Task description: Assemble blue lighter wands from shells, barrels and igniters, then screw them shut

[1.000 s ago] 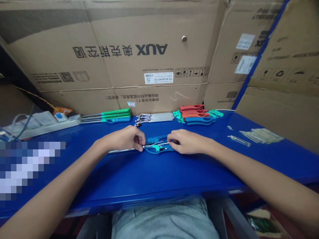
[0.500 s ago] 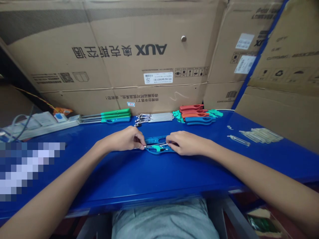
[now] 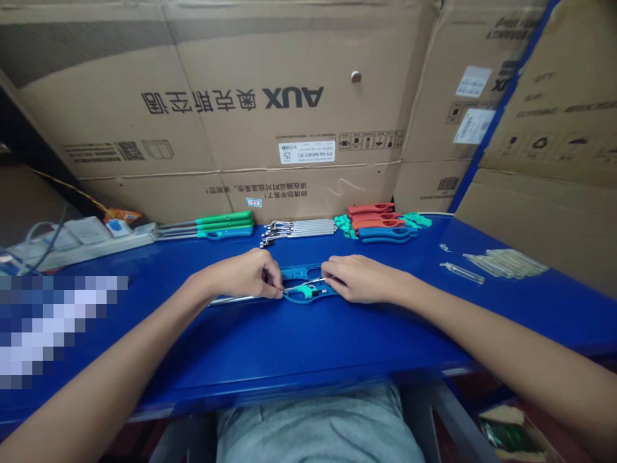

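An open blue plastic housing of a long-nosed lighter [image 3: 303, 272] lies flat on the blue table [image 3: 289, 347], with a teal trigger part [image 3: 304, 289] in it. A thin metal tube [image 3: 236, 299] runs left from it under my left hand [image 3: 241, 275], whose fingertips pinch a slim metal piece at the housing's left end. My right hand [image 3: 359, 278] grips the housing's right side, with its fingertips on a thin wire. Both hands hide parts of the housing.
Along the table's back edge lie green-handled lighters [image 3: 224, 225], metal tube parts [image 3: 299, 227], and red and blue handles [image 3: 380, 223]. Clear tubes [image 3: 504, 262] lie at right, a power strip [image 3: 96, 239] at left. Cardboard boxes [image 3: 231, 116] stand behind.
The housing has turned slightly, and the teal part now tilts up to the right. My left fingertips sit a little lower, and my right hand has shifted slightly left.
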A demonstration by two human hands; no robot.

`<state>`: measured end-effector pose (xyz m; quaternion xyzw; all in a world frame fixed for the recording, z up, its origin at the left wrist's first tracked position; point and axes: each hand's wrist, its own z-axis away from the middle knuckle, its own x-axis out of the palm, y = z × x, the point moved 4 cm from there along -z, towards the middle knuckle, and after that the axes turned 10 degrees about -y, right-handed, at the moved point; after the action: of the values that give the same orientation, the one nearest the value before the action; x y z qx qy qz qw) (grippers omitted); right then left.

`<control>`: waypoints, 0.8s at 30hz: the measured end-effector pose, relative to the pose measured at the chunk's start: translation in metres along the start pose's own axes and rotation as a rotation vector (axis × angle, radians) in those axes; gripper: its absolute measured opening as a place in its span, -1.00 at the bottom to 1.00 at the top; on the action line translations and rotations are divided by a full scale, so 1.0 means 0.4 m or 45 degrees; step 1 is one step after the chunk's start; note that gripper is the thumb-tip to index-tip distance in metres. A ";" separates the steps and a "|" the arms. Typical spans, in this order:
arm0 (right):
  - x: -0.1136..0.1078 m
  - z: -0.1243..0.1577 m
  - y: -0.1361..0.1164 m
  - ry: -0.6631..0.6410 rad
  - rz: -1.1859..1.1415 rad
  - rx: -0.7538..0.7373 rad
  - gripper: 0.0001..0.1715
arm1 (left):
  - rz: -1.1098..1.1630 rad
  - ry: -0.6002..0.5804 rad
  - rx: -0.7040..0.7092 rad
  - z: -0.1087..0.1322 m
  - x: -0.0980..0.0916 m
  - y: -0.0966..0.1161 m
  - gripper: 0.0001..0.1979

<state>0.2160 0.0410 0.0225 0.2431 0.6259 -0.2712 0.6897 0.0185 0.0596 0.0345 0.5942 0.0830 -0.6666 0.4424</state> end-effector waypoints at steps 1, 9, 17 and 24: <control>-0.001 0.000 -0.001 -0.001 0.002 0.001 -0.80 | -0.012 0.002 -0.017 0.001 0.001 0.003 -0.88; -0.015 0.006 -0.001 0.037 -0.138 0.000 -0.78 | 0.033 0.028 -0.095 -0.004 0.005 0.009 -0.85; -0.010 0.005 -0.005 0.004 -0.257 -0.193 -0.82 | 0.176 -0.020 -0.030 -0.017 0.023 0.014 -0.75; -0.016 0.002 -0.007 0.190 -0.032 -0.207 -0.78 | 0.228 0.015 0.006 -0.013 0.011 0.008 -0.80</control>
<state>0.2142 0.0388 0.0291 0.1979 0.6985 -0.2094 0.6550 0.0247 0.0588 0.0307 0.6040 0.0305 -0.6211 0.4984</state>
